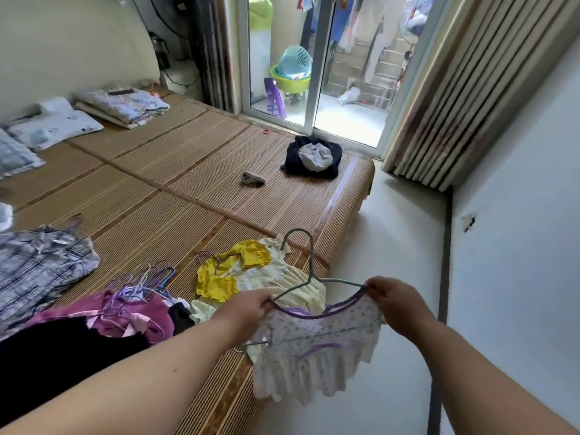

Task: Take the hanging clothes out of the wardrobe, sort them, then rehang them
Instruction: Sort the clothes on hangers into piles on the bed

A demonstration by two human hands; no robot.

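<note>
Both hands hold up a small white dotted top with purple trim (317,343) on a green wire hanger (309,279), over the floor just off the near corner of the bed with the woven bamboo mat (188,171). The left hand (251,306) pinches one shoulder of the top against the hanger's wire, its fingers (266,304) curled closed on the cloth. The right hand (392,299) pinches the other shoulder the same way, at the wire's end. The hanger's hook rises between the hands, and the top's frilled hem hangs free below them.

On the mat just behind lies a yellow and cream frilled garment (251,271), spread flat. To its left is a heap of magenta clothes (131,315) with a bunch of thin wire hangers (147,277) on top. A black garment (62,350) lies beside the heap, and a grey plaid shirt (40,265) lies farther left. Well apart, near the bed's far corner, a dark navy garment (293,157) lies bundled with a pale grey piece on it, and a small white device (252,178) rests just left of it. Folded blankets (122,105) and a pillow (53,124) sit at the head of the bed.
</note>
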